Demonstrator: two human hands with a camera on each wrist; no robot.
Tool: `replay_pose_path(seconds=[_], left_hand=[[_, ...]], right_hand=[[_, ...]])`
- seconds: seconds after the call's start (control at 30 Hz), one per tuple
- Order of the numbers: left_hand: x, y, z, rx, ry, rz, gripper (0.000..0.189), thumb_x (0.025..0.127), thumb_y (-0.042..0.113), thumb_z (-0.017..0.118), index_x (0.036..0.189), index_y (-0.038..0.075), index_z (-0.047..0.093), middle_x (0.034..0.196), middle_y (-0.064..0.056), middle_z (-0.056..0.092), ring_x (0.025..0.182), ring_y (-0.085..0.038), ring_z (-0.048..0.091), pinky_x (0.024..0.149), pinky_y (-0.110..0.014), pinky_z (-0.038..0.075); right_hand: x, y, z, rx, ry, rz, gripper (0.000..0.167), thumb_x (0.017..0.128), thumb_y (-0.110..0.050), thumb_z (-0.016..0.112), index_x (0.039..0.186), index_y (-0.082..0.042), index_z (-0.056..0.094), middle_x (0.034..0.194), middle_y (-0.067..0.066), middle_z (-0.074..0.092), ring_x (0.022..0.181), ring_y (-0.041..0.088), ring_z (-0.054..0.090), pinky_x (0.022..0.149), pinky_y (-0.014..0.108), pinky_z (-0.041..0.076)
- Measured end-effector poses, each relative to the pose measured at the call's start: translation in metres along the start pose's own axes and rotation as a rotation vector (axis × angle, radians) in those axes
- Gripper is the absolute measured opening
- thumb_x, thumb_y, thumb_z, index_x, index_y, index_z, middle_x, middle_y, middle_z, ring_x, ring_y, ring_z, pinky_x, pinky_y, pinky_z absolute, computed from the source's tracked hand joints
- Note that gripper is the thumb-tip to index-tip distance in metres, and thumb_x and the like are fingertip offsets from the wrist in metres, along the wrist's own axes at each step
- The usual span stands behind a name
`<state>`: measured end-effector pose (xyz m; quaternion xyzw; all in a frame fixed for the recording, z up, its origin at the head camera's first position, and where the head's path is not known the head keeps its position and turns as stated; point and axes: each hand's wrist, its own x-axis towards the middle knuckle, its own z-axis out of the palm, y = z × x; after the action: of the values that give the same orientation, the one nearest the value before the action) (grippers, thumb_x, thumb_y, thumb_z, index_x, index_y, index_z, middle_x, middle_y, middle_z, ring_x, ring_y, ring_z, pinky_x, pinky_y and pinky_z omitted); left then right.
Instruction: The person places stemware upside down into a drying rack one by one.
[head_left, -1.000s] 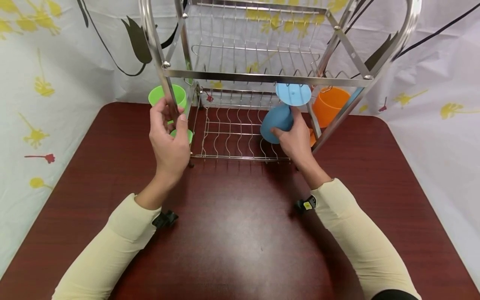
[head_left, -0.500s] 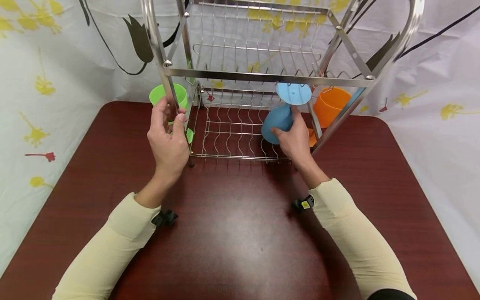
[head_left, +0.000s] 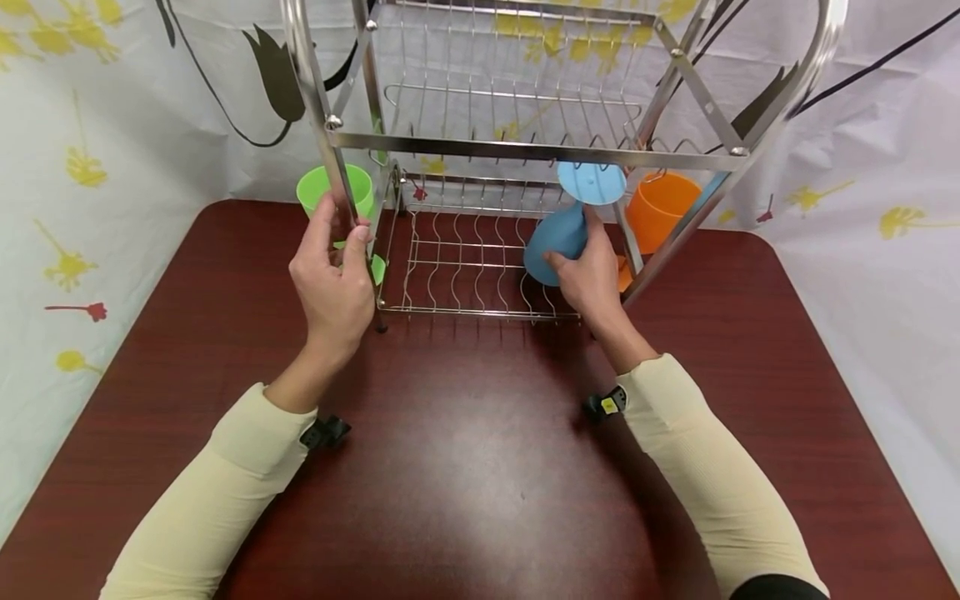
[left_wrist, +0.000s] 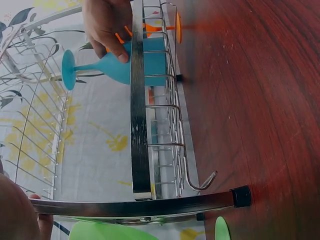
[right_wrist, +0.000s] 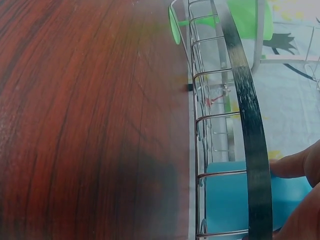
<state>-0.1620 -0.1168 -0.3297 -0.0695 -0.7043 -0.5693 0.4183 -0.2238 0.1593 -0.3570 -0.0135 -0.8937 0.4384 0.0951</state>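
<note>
A blue plastic goblet (head_left: 555,243) stands upside down at the right end of the lower rack of a metal dish rack (head_left: 480,150), its round foot pointing up. My right hand (head_left: 596,279) holds its bowl between thumb and fingers. In the left wrist view the blue goblet (left_wrist: 115,65) shows its thin stem, and its bowl sits behind the front bar. My left hand (head_left: 333,292) grips the rack's left front post with thumb and fingers. Just behind that hand is a green goblet (head_left: 352,190), partly hidden by the post and the hand.
An orange goblet (head_left: 658,210) is at the rack's right side, partly behind the right post. The wire upper shelf (head_left: 510,92) overhangs the lower rack. The dark red wooden table (head_left: 465,467) extends in front, and a patterned white cloth (head_left: 862,158) lines the back and sides.
My left hand has shifted slightly left along the post, its fingers a little straighter. The blue goblet has moved very slightly up and right with my right hand still holding it.
</note>
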Motion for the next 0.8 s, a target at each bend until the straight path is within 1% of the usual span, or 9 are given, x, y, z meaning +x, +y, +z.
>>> replay_pose_path(seconds=[0.2,0.37,0.53,0.63,0.8], left_hand=[[0.0016,-0.0012,0.0,0.0,-0.008,0.024,0.026,0.09,-0.002,0.062,0.116,0.0,0.066,0.094,-0.013,0.066,0.082,-0.012,0.059,0.067,-0.019,0.048],[0.0016,-0.0016,0.0009,0.005,-0.01,0.011,0.026,0.09,-0.003,0.062,0.116,0.0,0.066,0.094,-0.015,0.066,0.082,-0.011,0.059,0.067,-0.018,0.049],[0.0011,-0.0038,0.0011,0.018,-0.004,0.009,0.026,0.09,-0.005,0.061,0.116,-0.004,0.064,0.094,-0.018,0.065,0.082,-0.012,0.058,0.066,-0.016,0.047],[0.0013,-0.0035,0.0007,0.015,-0.007,0.018,0.025,0.09,-0.004,0.061,0.115,-0.003,0.065,0.094,-0.019,0.065,0.082,-0.012,0.058,0.066,-0.016,0.047],[0.0015,-0.0042,-0.0006,0.007,-0.024,0.058,0.024,0.092,-0.001,0.061,0.115,-0.002,0.065,0.094,-0.018,0.065,0.083,-0.013,0.059,0.065,-0.017,0.049]], right_hand=[[0.0021,0.0019,-0.001,-0.001,-0.007,0.006,0.084,0.089,-0.014,0.069,0.156,-0.01,0.018,0.155,0.015,0.031,0.138,0.036,0.036,0.111,0.053,0.033],[0.0029,0.0031,-0.0012,-0.01,-0.01,0.017,0.083,0.089,-0.015,0.069,0.155,-0.01,0.019,0.155,0.015,0.031,0.138,0.036,0.036,0.111,0.054,0.033],[0.0029,0.0031,-0.0006,-0.017,-0.01,0.018,0.082,0.089,-0.015,0.069,0.155,-0.01,0.02,0.155,0.016,0.031,0.138,0.037,0.036,0.11,0.055,0.033],[0.0031,0.0029,-0.0005,-0.017,-0.009,0.017,0.082,0.089,-0.016,0.069,0.155,-0.01,0.02,0.155,0.016,0.031,0.138,0.037,0.036,0.11,0.055,0.033],[0.0036,0.003,-0.0007,-0.009,-0.016,0.028,0.083,0.089,-0.017,0.069,0.155,-0.01,0.019,0.156,0.015,0.03,0.138,0.037,0.036,0.11,0.055,0.033]])
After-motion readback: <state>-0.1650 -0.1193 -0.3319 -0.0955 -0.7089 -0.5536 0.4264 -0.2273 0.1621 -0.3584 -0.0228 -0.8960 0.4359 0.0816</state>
